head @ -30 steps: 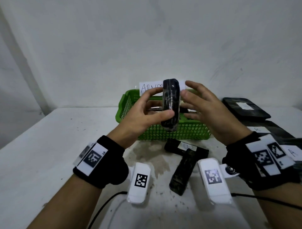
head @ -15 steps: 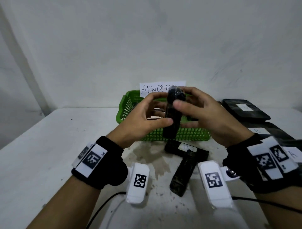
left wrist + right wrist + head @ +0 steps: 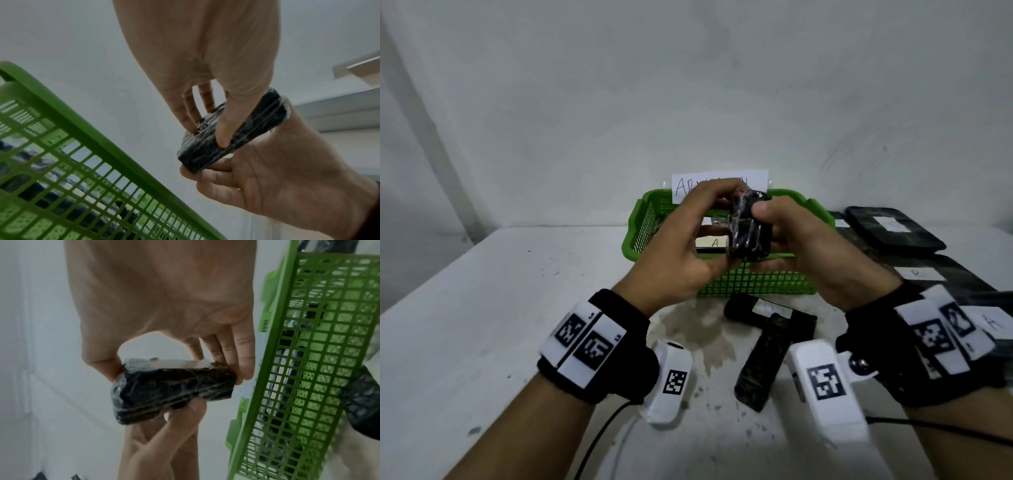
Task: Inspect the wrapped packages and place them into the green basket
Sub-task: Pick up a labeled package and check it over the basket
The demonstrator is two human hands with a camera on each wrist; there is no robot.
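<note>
A small black package wrapped in clear film [image 3: 748,228] [image 3: 232,131] [image 3: 172,391] is held in the air in front of the green basket [image 3: 756,282] [image 3: 82,146] [image 3: 308,369]. My left hand [image 3: 688,246] [image 3: 216,97] pinches it from the left with thumb and fingertips. My right hand [image 3: 801,246] [image 3: 164,305] grips it from the right, thumb on its top end. The basket holds other dark wrapped packages, one bearing a white label marked A [image 3: 714,242].
Two black wrapped packages [image 3: 767,346] lie crossed on the white table in front of the basket. More flat black packages with white labels [image 3: 893,229] lie at the right. A paper sign [image 3: 719,185] stands behind the basket. White tagged wrist units and cables hang below both wrists.
The package has been turned in my hands from edge-on to showing a broader face. My right hand went from open beside it to gripping it, thumb on top.
</note>
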